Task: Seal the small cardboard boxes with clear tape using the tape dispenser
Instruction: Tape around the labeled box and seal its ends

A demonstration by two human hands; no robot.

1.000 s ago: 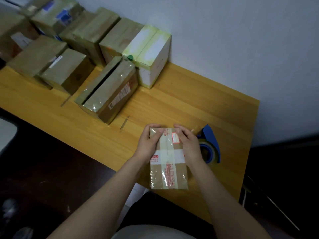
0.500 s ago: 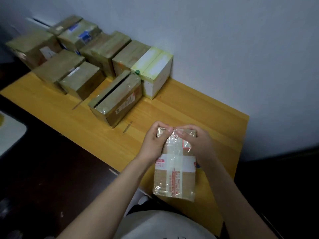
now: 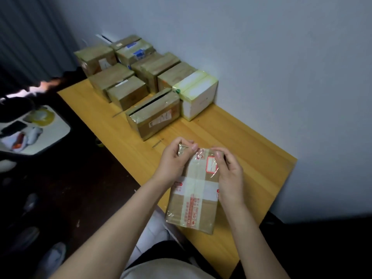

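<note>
A small brown cardboard box (image 3: 193, 200), wrapped in glossy clear tape with a white band and red print across its top, is held over the near edge of the yellow wooden tabletop (image 3: 251, 150). The left hand (image 3: 173, 160) is clamped around its far left corner, and the right hand (image 3: 228, 174) pinches the far right corner. Farther back, well apart, a long brown carton (image 3: 155, 115) lies just beside a white rectangular box (image 3: 198, 93) against the pale wall (image 3: 281, 57).
</note>
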